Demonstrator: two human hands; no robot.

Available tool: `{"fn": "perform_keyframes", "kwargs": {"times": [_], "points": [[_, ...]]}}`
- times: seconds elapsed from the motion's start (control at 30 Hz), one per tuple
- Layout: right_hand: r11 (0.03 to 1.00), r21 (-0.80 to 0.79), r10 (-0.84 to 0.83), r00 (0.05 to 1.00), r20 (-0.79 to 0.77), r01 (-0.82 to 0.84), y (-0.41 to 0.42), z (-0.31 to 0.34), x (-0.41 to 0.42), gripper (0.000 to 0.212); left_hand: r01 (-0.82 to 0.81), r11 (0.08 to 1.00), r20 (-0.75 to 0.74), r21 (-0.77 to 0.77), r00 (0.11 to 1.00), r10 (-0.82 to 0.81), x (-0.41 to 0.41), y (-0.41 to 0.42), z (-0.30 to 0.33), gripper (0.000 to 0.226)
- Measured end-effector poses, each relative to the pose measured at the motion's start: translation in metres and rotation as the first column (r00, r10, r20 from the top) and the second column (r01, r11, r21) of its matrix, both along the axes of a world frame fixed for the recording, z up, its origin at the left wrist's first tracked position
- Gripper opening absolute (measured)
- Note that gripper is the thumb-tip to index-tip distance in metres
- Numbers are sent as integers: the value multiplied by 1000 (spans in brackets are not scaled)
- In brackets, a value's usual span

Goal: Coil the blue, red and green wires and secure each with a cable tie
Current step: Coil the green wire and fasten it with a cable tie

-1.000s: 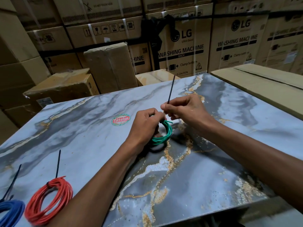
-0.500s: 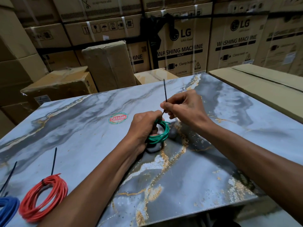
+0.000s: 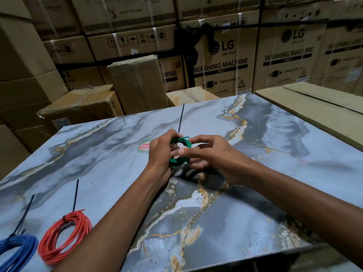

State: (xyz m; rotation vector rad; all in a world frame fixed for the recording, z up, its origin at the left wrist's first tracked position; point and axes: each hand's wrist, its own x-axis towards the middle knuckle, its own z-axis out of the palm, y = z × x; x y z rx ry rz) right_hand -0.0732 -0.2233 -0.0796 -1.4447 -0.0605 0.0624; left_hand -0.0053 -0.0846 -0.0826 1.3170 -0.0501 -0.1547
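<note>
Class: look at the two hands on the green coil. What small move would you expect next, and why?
Probably set it beside the tied coiled red wire and coiled blue wire. The left hand grips the coiled green wire, the thin black cable tie's tail stands free above it, and the right hand pinches the coil, so it seems already cinched.

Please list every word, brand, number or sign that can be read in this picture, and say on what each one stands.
"LG": middle carton and right carton.
"WASHING MACHINE", "BACK", "Clamp bottom", "CAUTION": middle carton.
"WASHING MAC…", partly blurred: right carton.
"…HINE": carton behind the brown box.
"Pate…": round sticker on the table, the rest hidden by the left hand.
Handling pictograms: upper carton.
Other small print: too blurred to read.
</note>
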Motion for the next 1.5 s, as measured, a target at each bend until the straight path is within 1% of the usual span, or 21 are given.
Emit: {"fn": "perform_keyframes", "kwargs": {"times": [0.13,0.17,0.23,0.3,0.33,0.4,0.43,0.47,0.53,0.63,0.7,0.83,0.93,0.97,1.03,1.07,1.1,1.2,1.3,1.5], "points": [[995,100,6,1000,-31,-3,0,-3,-1,40,-32,997,35,-72,999,34,5,1,-2,6],[994,106,-8,1000,-28,10,0,-4,0,39,-31,998,55,-58,998,34,5,1,-3,7],[994,105,-38,999,-24,40,-1,-4,1,38,-27,999,76,34,997,24,5,0,-6,14],[993,100,-58,998,-15,59,-3,-1,1,37,-21,995,58,102,998,15,5,0,-5,25],[993,94,-66,998,-3,66,-4,0,0,36,-6,996,33,93,999,3,5,0,-4,29],[994,67,-90,995,32,88,-5,5,-3,35,18,998,8,52,1000,-19,3,1,-2,34],[993,48,-109,993,52,107,-6,7,-5,34,16,997,21,81,1000,-17,2,3,-2,34],[991,21,-132,989,73,130,-5,8,-7,32,1,990,53,144,999,-9,1,5,-2,33],[984,-44,-168,979,118,175,-4,9,-10,34,-64,971,121,228,992,37,-1,10,-1,30],[965,-137,-198,962,187,225,-1,6,-13,40,-158,956,123,248,984,130,-3,23,6,28],[943,-226,-184,949,255,243,6,3,-20,42,-160,942,143,296,982,122,-5,34,11,27],[865,-417,-100,911,400,278,29,-3,-37,46,-112,917,223,382,974,26,-19,62,22,22],[808,-520,-8,888,459,276,52,-8,-49,43,-103,864,262,492,965,-34,-35,91,23,19],[770,-561,20,869,495,302,59,-9,-54,41,-99,839,277,535,959,-64,-41,100,23,18],[644,-652,79,813,576,400,74,-12,-62,34,-95,773,309,627,941,-135,-52,115,25,17],[579,-689,114,793,598,436,81,-13,-67,30,-103,750,323,654,934,-154,-57,122,26,17],[533,-718,142,789,598,448,89,-15,-71,27,-119,735,342,668,926,-161,-62,128,27,16],[452,-774,198,796,571,443,114,-18,-82,19,-186,701,389,688,911,-140,-76,147,27,14],[418,-777,223,776,590,470,137,-21,-89,17,-225,688,419,690,899,-126,-91,161,27,15],[442,-747,242,736,633,497,167,-28,-96,13,-243,678,439,694,889,-130,-105,177,27,15]]}}
